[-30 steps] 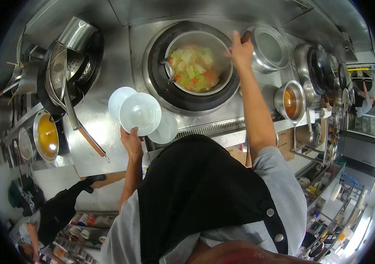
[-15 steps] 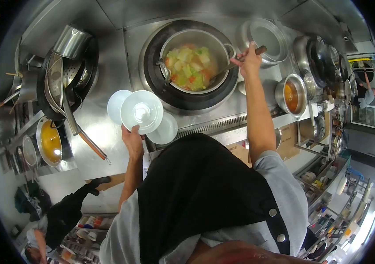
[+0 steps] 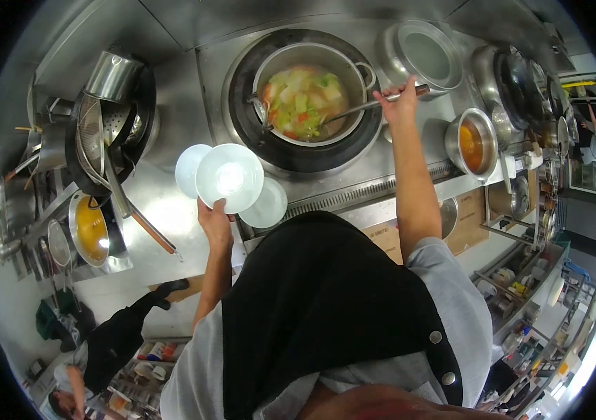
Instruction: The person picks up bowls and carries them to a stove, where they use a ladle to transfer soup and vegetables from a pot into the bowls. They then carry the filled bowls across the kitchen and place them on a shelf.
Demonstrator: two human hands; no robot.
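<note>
- Okay, left hand clamped on bowl rim, over surface, near pot.
- Right hand closed round ladle; its far end dips in stew inside pot.
- Possible: tilted ladle drips stew; bowl slips, being pinched only near one edge.
</note>
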